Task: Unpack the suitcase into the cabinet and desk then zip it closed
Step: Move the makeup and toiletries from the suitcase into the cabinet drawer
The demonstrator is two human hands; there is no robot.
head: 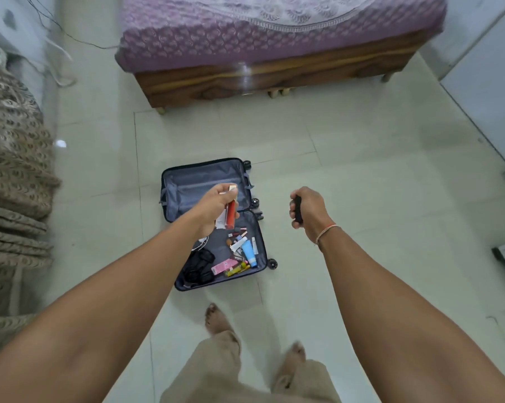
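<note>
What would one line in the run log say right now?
step: unpacking | left hand: holds orange-red tube | right hand: grips black object | open dark hard-shell suitcase: small toiletries remain inside | zip: undone

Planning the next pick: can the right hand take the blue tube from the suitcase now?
Probably not yet: the right hand already grips a dark object. The blue tube lies uncovered in the open suitcase.

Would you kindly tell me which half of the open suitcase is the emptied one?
The half nearer the bed, the far half: only grey lining shows. The near half holds toiletries.
</note>
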